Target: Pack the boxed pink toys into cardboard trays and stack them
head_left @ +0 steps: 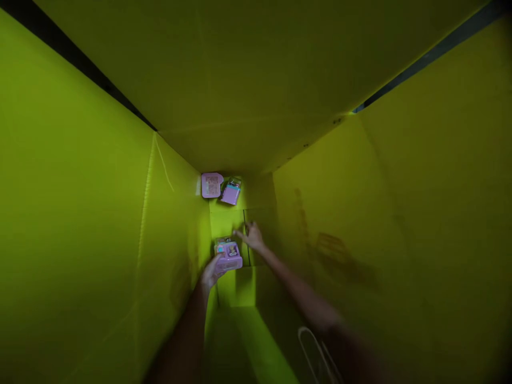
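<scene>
Down inside a deep yellow-green box, my left hand [213, 272] is closed on a small purple packaged box [229, 260] with pictures on its front. Just behind that box shows the edge of another small package [222, 240], partly hidden; whether my left hand holds it too I cannot make out. My right hand [252, 235] is to the right of the held box and apart from it, fingers spread and holding nothing. At the far end of the floor lie a flat purple package [211, 185] with printed text and a tilted purple-and-teal package [231, 192].
Tall yellow-green walls [80, 202] rise on every side, with dark gaps at the two far upper corners. The floor panel [226, 221] has a dark seam running along it. A pale cord loop [308, 341] hangs near my right forearm.
</scene>
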